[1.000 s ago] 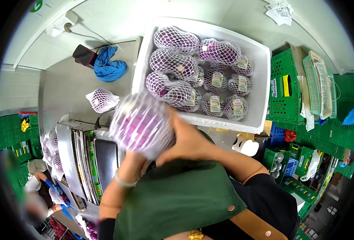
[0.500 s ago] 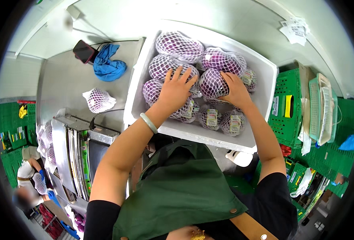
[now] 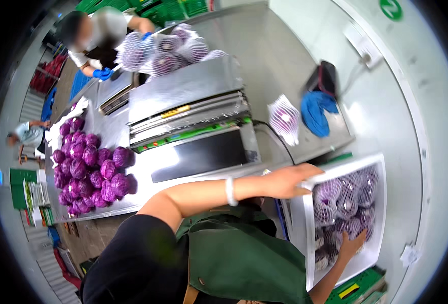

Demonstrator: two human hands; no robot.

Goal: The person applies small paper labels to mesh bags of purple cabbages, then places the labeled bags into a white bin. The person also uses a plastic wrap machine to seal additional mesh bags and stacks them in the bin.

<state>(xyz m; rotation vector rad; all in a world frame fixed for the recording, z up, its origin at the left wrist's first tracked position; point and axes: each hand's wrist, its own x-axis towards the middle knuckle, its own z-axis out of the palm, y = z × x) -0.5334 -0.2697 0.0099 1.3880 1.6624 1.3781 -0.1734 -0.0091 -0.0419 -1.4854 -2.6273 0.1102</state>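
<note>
Bright, perhaps overhead – blurry (warped edges).

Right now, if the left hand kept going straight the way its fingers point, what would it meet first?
The left hand rests on the white crate's rim, fingers pointing across it. Straight on, it would probably meet the netted purple cabbages inside first, though depth is hard to judge.
</note>
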